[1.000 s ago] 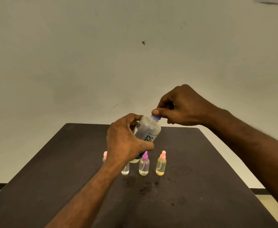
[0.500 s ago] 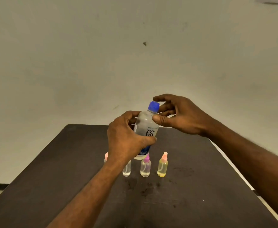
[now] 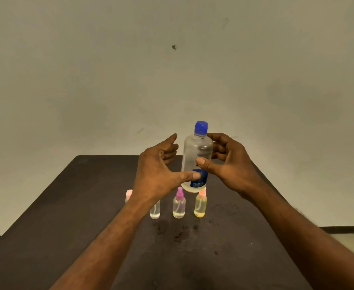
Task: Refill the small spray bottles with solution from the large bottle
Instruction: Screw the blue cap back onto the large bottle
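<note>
Clear plastic forms the large round bottle (image 3: 197,158) with a blue screw cap (image 3: 201,128) and a blue label; I see it upright, lifted above the dark brown table (image 3: 67,206), behind the row of small bottles. My right hand (image 3: 228,166) wraps its body, thumb across the front, fingers behind. My left hand (image 3: 159,174) is spread wide, only its thumb tip touching the bottle low down.

I judge the bottle light, being mostly empty, smooth and somewhat squeezable; the mid-body is the place to hold, with the cap left free for unscrewing.

Count: one large bottle; four small clear spray bottles. Pink-capped (image 3: 128,194) and uncapped-looking (image 3: 155,211) ones sit partly behind my wrist, then a magenta-capped one (image 3: 179,205) and a yellowish one (image 3: 200,206) with an orange-pink cap.
</note>
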